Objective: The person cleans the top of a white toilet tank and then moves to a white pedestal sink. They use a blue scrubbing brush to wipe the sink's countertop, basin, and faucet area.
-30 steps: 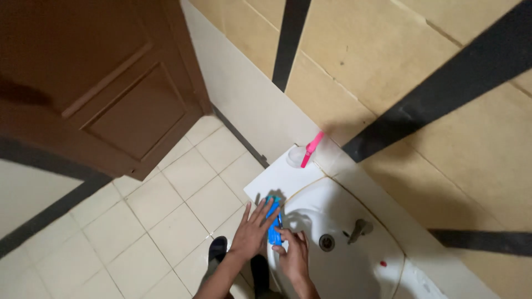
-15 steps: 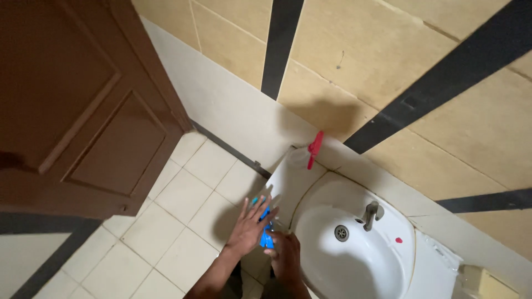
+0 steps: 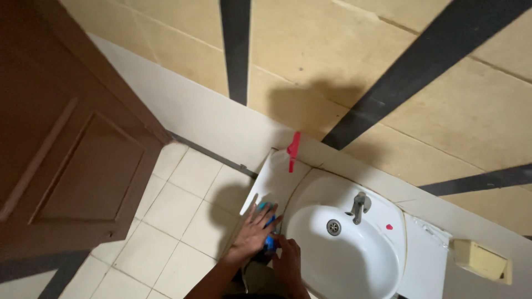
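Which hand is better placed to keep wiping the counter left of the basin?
Left, probably. The left hand lies flat on the blue cloth at the white counter edge. The right hand sits nearer the basin rim, only touching the cloth's end.

A wall of large beige tiles (image 3: 343, 61) crossed by wide black stripes (image 3: 235, 50) fills the upper part of the view, with a white band (image 3: 183, 116) along its base. A soft shadow falls on the tiles above the basin. On the left stands a dark brown panelled wooden door (image 3: 61, 160). The floor is laid with square off-white tiles (image 3: 166, 210) with thin grey joints. The light is dim and warm.
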